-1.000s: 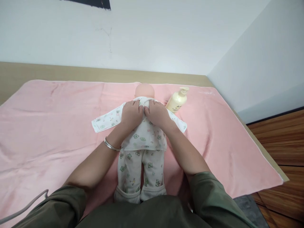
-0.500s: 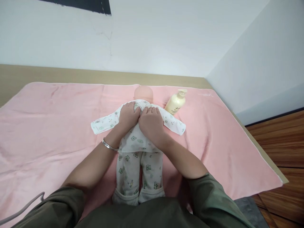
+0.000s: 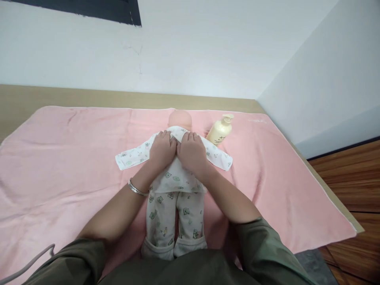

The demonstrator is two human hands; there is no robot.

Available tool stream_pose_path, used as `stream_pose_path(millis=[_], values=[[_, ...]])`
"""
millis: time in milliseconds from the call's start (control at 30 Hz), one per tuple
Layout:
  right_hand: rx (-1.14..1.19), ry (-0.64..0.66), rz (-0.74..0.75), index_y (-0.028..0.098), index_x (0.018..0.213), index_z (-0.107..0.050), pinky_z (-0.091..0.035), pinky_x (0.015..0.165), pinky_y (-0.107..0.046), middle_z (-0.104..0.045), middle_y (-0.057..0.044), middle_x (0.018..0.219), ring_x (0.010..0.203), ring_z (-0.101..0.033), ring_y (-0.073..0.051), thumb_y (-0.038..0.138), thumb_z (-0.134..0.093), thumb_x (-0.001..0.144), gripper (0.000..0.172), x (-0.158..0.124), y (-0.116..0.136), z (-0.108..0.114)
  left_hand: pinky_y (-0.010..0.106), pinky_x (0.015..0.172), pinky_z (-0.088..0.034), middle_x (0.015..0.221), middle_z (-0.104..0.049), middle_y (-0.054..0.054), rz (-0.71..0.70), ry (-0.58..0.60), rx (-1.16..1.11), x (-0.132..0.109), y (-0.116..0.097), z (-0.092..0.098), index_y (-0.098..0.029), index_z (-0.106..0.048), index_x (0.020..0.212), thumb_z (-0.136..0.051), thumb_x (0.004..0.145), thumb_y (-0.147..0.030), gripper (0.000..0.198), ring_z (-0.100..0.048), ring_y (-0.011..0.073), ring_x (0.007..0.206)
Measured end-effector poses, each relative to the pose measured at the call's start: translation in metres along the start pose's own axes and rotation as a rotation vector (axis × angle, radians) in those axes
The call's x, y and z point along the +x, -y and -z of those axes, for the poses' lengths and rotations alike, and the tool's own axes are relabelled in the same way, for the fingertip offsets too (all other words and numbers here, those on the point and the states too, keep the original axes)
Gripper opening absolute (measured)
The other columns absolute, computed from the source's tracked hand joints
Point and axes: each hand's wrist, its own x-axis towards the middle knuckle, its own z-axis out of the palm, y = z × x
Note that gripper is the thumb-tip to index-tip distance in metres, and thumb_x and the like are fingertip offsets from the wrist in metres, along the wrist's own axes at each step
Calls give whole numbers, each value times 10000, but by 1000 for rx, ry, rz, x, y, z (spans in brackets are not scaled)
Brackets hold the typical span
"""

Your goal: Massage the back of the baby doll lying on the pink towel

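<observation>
A baby doll lies stretched out with its bald head away from me. It wears a white printed top with sleeves spread to both sides, and matching printed trousers. My left hand rests on the upper left of the doll's torso, its fingers laid over the cloth toward the shoulder. Beside it, my right hand lies on the upper right of the torso, fingers also laid flat. The two hands nearly meet in the middle. No face features show on the doll's head.
A cream pump bottle lies tilted on the pink blanket, just right of the doll. The blanket covers a wooden tabletop against a white wall. A grey cable is at lower left, wood-grain panels at right.
My right hand has shifted slightly up and outward on the top, its fingers now lying toward the right shoulder. My left hand has barely moved. The whole view has tilted up a little.
</observation>
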Motion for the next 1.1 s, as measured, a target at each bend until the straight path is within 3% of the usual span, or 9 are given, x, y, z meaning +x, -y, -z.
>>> stream_pose_path(millis=[100, 167, 300, 433, 667, 767, 833, 967, 1100], values=[[-28, -22, 68, -79, 1458, -476, -410, 1196, -487, -565, -327, 1462, 1397, -538, -381, 153, -347, 1008, 522, -12, 11, -1, 487, 1028, -537, 1073, -703, 189, 29, 24, 20, 8, 8, 4, -144, -643, 1025, -335, 953, -230, 328, -653, 313, 1073], [-6, -8, 116, -39, 1426, -528, -421, 1192, -460, -595, -293, 1444, 1398, -544, -354, 113, -330, 992, 500, -9, 8, -3, 499, 1039, -525, 1065, -698, 198, -41, 25, 67, 5, 6, 6, -139, -651, 994, -322, 965, -228, 342, -644, 322, 1078], [110, 23, 48, -43, 1371, -560, -396, 1211, -456, -606, -280, 1426, 1385, -539, -347, 230, -338, 1035, 487, 14, -12, -7, 500, 1095, -489, 1140, -693, 227, -136, -2, 150, -11, -11, 7, -84, -672, 1044, -302, 992, -208, 393, -616, 343, 1187], [182, 84, -102, -47, 1346, -563, -423, 1166, -473, -625, -283, 1388, 1330, -561, -357, 364, -385, 1045, 540, 26, -21, -7, 474, 1136, -473, 1227, -690, 219, -49, -7, 93, -16, -22, 9, -73, -679, 1100, -338, 987, -202, 382, -602, 332, 1258], [9, -25, 13, -67, 1472, -472, -397, 1197, -485, -564, -315, 1471, 1412, -518, -382, 276, -341, 1055, 556, -10, 8, -1, 439, 1174, -472, 1433, -638, 138, 176, 153, -146, 11, 7, 16, -153, -658, 1267, -442, 958, -357, 428, -593, 291, 1319], [86, 4, 38, -26, 1436, -525, -403, 1194, -464, -592, -286, 1449, 1399, -529, -356, 301, -333, 1059, 534, -3, 1, -2, 484, 1186, -463, 1372, -667, 169, 143, 117, -113, 11, 7, 14, -124, -666, 1239, -409, 970, -351, 436, -598, 312, 1307], [162, 60, -20, -27, 1405, -539, -400, 1194, -452, -601, -277, 1436, 1384, -533, -345, 356, -332, 1064, 553, 11, -11, -3, 514, 1196, -451, 1320, -685, 193, 75, 73, -64, 4, 1, 11, -98, -675, 1205, -395, 974, -328, 430, -597, 333, 1308], [228, 132, -135, -28, 1360, -552, -396, 1177, -469, -628, -262, 1388, 1337, -549, -351, 384, -364, 1047, 550, 33, -31, -6, 493, 1232, -431, 1413, -644, 189, -24, -9, -32, -10, -13, 5, -73, -642, 1299, -383, 980, -269, 455, -549, 323, 1399], [200, 102, -128, -28, 1354, -556, -378, 1176, -482, -600, -280, 1428, 1358, -533, -360, 380, -368, 1051, 542, 28, -26, -6, 474, 1228, -444, 1394, -658, 189, -7, -14, -42, -9, -12, 2, -76, -660, 1282, -391, 965, -238, 446, -572, 312, 1379]])
